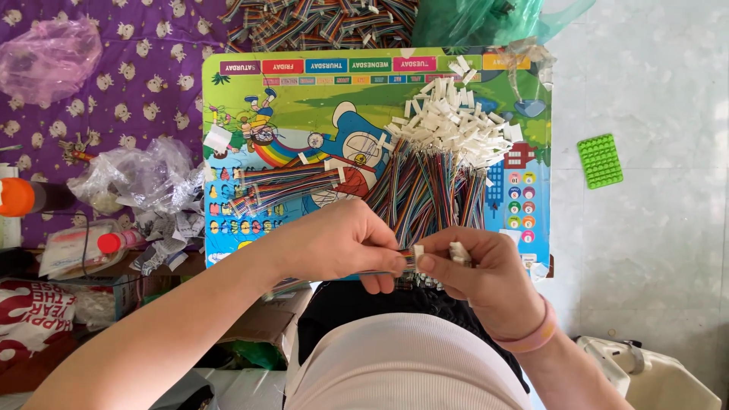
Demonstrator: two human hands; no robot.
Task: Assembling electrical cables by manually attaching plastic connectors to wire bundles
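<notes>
Hands met at mid-frame; left hand [342, 243] pinched a ribbon cable [406, 260] lying crosswise toward right hand [474, 266], which gripped white connectors [459, 251] beside it.

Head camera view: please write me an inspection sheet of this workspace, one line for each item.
Surface: colourful cartoon board lying on a purple patterned cloth.
Job's things: multicoloured wire bundle, pile of white connectors.
Clutter: crumpled clear plastic bags, pink bag, bottle with red cap.
Grippers: left hand pinches wire ends; right hand holds a white connector.
Cables: more ribbon wires above the board.
Surroundings: pale tiled floor, green studded block.
</notes>
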